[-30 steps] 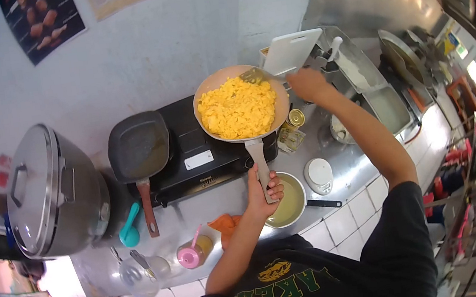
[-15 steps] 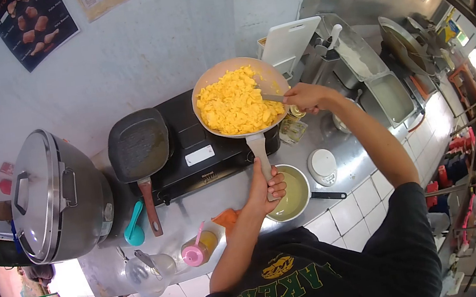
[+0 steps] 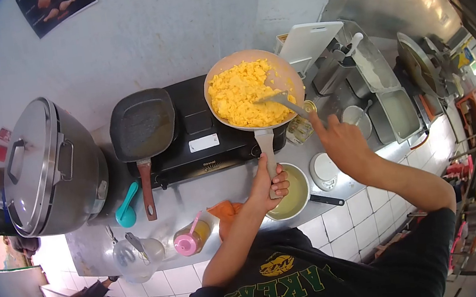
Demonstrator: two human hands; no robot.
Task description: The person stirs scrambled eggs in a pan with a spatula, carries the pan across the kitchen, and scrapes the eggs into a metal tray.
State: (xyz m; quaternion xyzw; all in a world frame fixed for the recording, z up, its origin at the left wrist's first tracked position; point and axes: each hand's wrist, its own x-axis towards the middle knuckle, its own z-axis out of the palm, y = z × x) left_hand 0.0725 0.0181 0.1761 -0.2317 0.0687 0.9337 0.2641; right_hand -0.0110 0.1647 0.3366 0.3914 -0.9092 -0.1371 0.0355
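Observation:
My left hand (image 3: 268,188) is wrapped round the beige handle of a frying pan (image 3: 295,72), which sits over the right side of the black stove (image 3: 191,124). Yellow scrambled eggs (image 3: 241,95) fill most of the pan. In my right hand (image 3: 340,146) is the handle of a grey spatula (image 3: 286,101), the forefinger stretched along it. The spatula's blade touches the right part of the eggs. Under my left hand stands a white saucepan of pale yellow liquid (image 3: 292,194).
A dark square pan (image 3: 143,122) rests on the stove's left side, beside a large steel pot (image 3: 43,174). A teal scoop (image 3: 126,216), a pink-lidded bottle (image 3: 187,243), an orange cloth (image 3: 225,211) and a white kitchen scale (image 3: 323,168) lie along the counter. White cutting boards (image 3: 311,42) stand behind right.
My right hand has moved right and towards me, further back along the spatula's handle, and the blade has swung round. My left hand keeps its grip on the pan handle. The camera view has shifted.

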